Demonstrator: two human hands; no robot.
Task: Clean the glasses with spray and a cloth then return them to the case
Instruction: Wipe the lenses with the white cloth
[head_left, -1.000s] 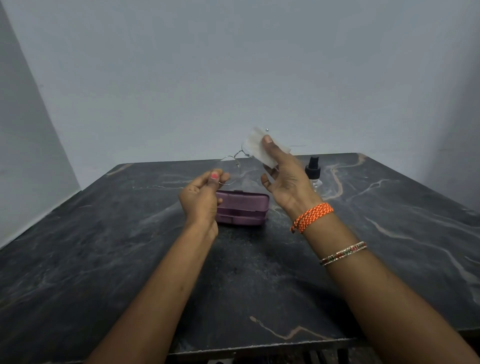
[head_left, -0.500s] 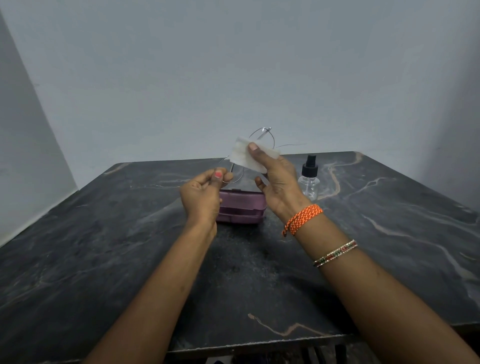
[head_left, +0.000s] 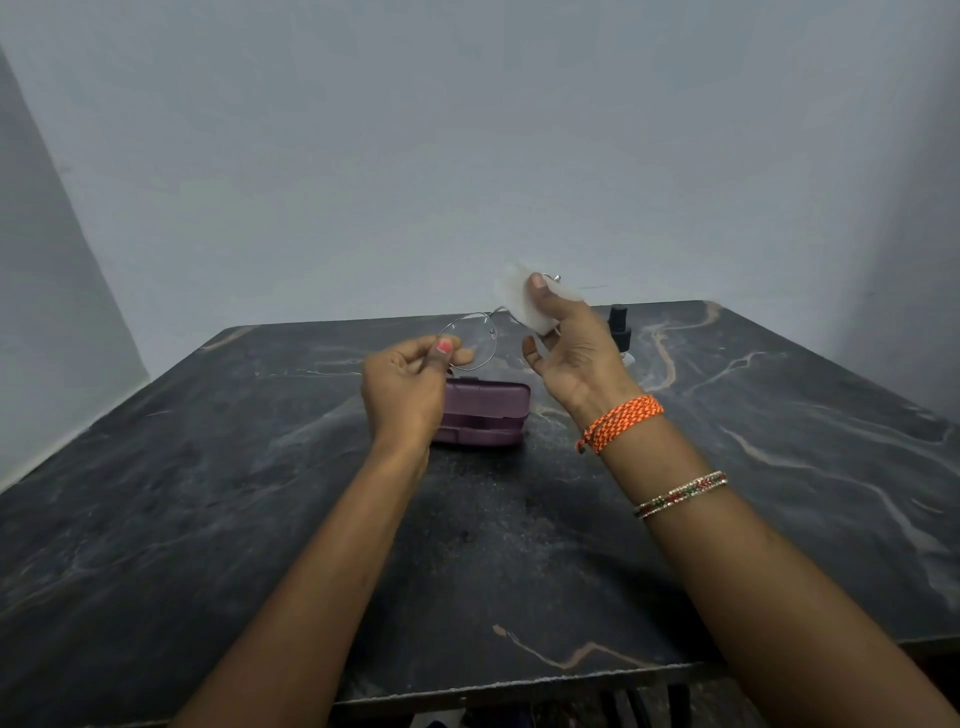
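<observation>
Pinching the wire-rimmed glasses (head_left: 470, 340) at one lens edge between thumb and curled fingers, the left hand (head_left: 402, 387) holds them at frame centre, above the closed purple case (head_left: 485, 418) on the dark marble table (head_left: 208, 519). The right hand (head_left: 576, 348) grips the white cloth (head_left: 524, 304) over the other lens. The spray bottle (head_left: 619, 330) stands just behind it.
</observation>
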